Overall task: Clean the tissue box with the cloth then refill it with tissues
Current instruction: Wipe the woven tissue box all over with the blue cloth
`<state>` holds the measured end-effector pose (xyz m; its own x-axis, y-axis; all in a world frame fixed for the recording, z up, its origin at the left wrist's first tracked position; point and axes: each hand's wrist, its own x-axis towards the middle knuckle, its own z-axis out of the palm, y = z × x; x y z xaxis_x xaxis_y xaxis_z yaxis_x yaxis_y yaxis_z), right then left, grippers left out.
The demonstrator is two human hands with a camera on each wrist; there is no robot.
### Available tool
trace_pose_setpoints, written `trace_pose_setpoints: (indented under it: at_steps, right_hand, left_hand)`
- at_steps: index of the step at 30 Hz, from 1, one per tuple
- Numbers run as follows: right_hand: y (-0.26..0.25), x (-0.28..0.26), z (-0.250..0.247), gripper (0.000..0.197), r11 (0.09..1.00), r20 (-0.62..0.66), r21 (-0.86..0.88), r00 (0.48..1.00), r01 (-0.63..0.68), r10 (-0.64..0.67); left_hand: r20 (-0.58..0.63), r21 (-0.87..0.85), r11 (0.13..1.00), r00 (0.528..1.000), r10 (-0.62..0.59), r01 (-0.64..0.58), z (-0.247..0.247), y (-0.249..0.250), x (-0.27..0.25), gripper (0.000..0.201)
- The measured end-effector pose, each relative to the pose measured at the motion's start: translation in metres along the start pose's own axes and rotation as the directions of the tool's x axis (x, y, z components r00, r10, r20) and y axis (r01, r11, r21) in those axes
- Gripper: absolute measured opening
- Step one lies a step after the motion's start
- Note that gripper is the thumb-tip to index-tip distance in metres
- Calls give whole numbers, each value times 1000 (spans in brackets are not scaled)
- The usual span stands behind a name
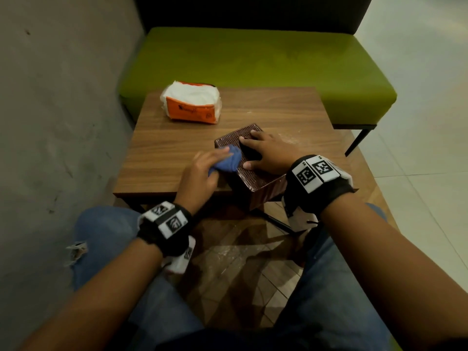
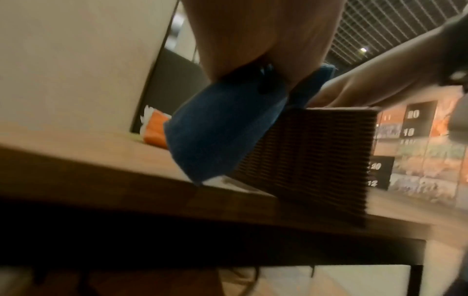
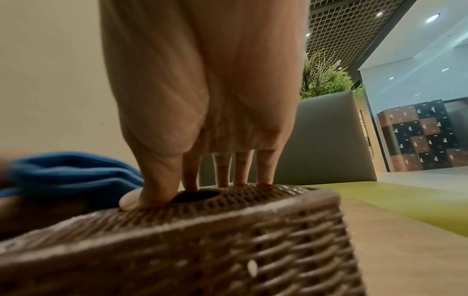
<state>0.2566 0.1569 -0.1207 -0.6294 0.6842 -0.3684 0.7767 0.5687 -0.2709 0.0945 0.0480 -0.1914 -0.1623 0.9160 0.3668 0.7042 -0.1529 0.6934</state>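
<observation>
Under the right hand (image 1: 269,154) the tissue box (image 1: 255,177) is dark brown with a woven wicker pattern, the cloth (image 1: 229,160) in the left hand (image 1: 200,174) is plain blue, beyond that hand the tissue pack (image 1: 191,105) is orange and white, and the counter (image 1: 164,153) is brown woodgrain.

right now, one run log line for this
step: wiping box | left hand: holds cloth on tissue box | right hand: steadies top | refill: not begun
</observation>
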Motion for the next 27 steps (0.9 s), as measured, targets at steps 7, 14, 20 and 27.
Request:
trace_pose_setpoints:
  at_steps: [7, 14, 20, 27]
  right_hand:
    - [-2, 2, 5, 71, 999, -12, -39, 1000, -25, 25]
    - [-2, 2, 2, 73, 1000, 4, -4, 1000, -17, 17]
    - [-2, 0, 1, 69, 1000, -20, -10, 1000, -12, 12]
    - [0, 3, 2, 70, 1000, -29, 3, 999, -17, 17]
  left_hand:
    - [29, -182, 981, 998, -62, 66, 13, 25, -38, 57]
    - [-23, -145, 985, 994, -102, 98, 3, 2, -17, 58]
    - [133, -137, 981, 979, 152, -134, 15, 27, -50, 51]
    - [142, -77, 987, 979, 149, -139, 16, 31, -50, 58]
